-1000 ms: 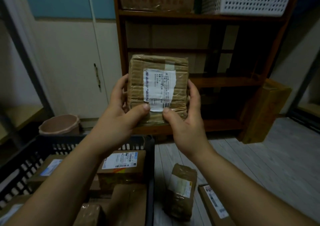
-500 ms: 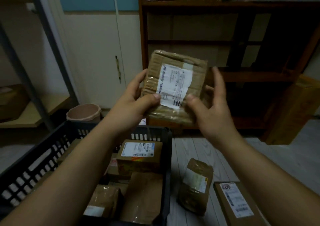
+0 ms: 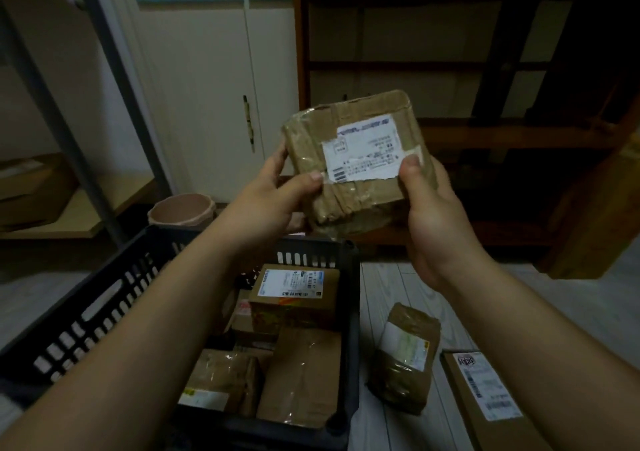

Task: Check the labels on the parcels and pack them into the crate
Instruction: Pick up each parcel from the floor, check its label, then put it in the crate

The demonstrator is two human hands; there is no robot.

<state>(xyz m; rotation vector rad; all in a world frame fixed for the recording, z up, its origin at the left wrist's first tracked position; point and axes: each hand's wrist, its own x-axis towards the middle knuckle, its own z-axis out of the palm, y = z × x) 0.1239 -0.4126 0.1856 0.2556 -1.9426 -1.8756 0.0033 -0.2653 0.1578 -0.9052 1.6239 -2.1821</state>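
I hold a taped brown parcel with a white label facing me, above the far end of the black slotted crate. My left hand grips its left edge, thumb on the front. My right hand grips its right edge, thumb on the label's corner. The parcel is turned so the label lies sideways. Inside the crate lie several parcels, among them a labelled box and a plain brown box. On the floor to the right of the crate sit a wrapped parcel and a flat labelled box.
A wooden shelf unit stands behind the parcel. A pink bin sits beyond the crate, by white cabinet doors. A metal rack with a box on it stands at the left. A tall brown carton leans at the right.
The parcel has been rotated in my hands, so its label now lies sideways. My right hand regripped its right edge. The view has shifted down, toward the crate.
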